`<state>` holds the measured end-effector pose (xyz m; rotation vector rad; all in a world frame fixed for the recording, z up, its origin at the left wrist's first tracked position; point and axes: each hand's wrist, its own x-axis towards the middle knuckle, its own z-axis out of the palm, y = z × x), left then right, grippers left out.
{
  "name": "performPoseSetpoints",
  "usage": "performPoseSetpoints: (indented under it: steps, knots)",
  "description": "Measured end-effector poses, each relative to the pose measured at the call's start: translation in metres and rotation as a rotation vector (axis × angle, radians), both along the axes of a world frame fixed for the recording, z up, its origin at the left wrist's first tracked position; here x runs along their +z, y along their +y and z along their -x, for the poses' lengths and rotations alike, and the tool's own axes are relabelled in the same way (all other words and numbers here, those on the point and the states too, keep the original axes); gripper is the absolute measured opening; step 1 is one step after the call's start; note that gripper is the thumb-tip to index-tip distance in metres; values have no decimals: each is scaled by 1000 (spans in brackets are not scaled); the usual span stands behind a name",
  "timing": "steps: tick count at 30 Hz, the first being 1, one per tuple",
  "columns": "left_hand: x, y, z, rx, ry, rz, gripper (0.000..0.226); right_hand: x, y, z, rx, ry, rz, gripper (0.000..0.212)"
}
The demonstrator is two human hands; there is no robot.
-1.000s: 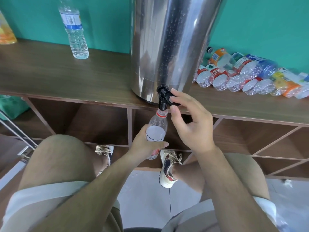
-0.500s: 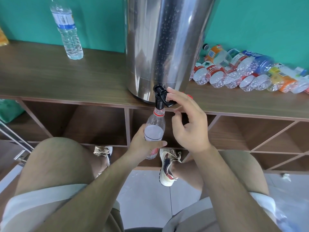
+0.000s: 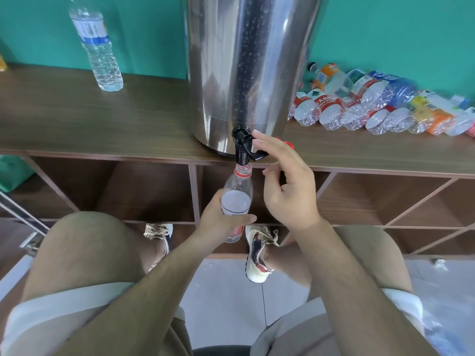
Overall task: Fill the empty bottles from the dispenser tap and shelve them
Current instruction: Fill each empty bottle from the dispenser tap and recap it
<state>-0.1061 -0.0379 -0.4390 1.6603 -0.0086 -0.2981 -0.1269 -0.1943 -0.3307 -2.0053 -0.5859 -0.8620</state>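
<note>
Bottle [image 3: 236, 199] is half hidden by the left hand [image 3: 221, 222] wrapped round its middle. It stands upright, long axis vertical, mouth just under the tap [image 3: 243, 147] above the grip. Right hand [image 3: 288, 191] hangs relaxed beside it — one fingertip perhaps touching the tap — beneath the dispenser [image 3: 246, 73], whose top is cut off.

Dispenser [image 3: 244, 73] top cut off, bottle [image 3: 235, 201] partly behind left hand [image 3: 216, 222]

Bright, even light; wide-angle bend
Glare streaks the steel dispenser [image 3: 246, 73]; the shelf [image 3: 77, 119] edge bows from lens distortion, its compartments lie in shadow, the lower right corner blurs.
</note>
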Motion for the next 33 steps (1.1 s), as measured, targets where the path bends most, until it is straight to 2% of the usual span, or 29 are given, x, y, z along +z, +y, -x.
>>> performPoseSetpoints:
  steps: [16, 19, 22, 24, 33]
  knots:
    - [-1, 0, -2, 20, -6, 11, 84, 5, 4, 5, -16, 2, 10, 64]
    - [-3, 0, -3, 9, -14, 6, 86, 2, 5, 5, -42, -35, 29, 53]
    - [-2, 0, -4, 11, -14, -1, 85, -3, 5, 4, -42, -56, 25, 31]
    - [-2, 0, -4, 4, -22, 0, 85, -5, 5, 2, -41, -70, 25, 27]
    - [-4, 0, -5, 19, -24, 17, 84, -6, 2, 2, -65, -61, 55, 49]
